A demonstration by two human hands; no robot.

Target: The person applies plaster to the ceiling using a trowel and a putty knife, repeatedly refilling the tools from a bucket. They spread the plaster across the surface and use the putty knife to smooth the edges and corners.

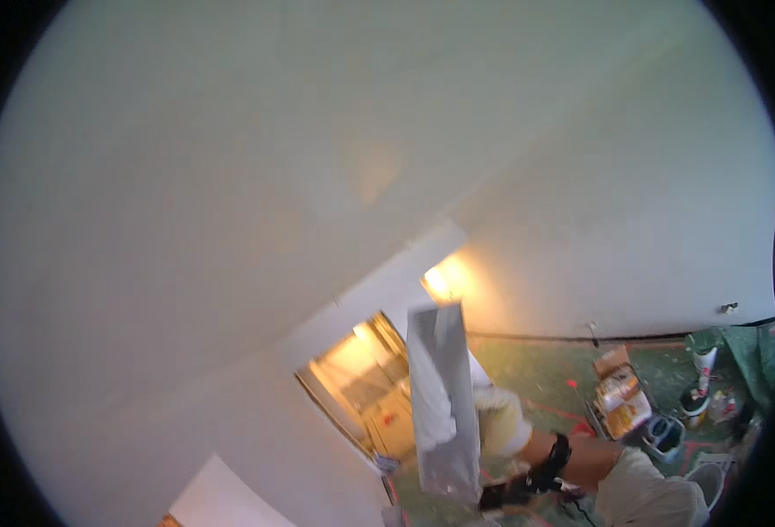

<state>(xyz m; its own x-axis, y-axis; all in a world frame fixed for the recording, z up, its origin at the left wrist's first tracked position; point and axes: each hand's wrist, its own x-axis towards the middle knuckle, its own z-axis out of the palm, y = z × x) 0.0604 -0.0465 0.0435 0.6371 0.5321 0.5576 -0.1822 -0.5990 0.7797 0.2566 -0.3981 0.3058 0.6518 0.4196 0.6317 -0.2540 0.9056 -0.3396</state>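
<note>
My right hand (503, 422), in a cream glove, is raised right of the lower middle. It is closed on the side of a long grey trough-shaped plaster pan (466, 430). White plaster (434, 404) lies along the pan's inside, and the fingers are partly hidden behind it. A black thing (541, 474) sits by the wrist; its kind is unclear. The bare forearm (576, 458) runs into a pale sleeve (651, 496). My left hand does not show. At the lower left edge is a pale, flat, curved-edged sheet (220, 496), cut off by the frame.
The white ceiling (229, 176) slants across the top and meets a white wall (616, 255). Beyond a lit doorway (361, 369) lies another room. An opened box (620, 395), a bucket (664, 435) and other containers stand on the green floor covering (537, 369).
</note>
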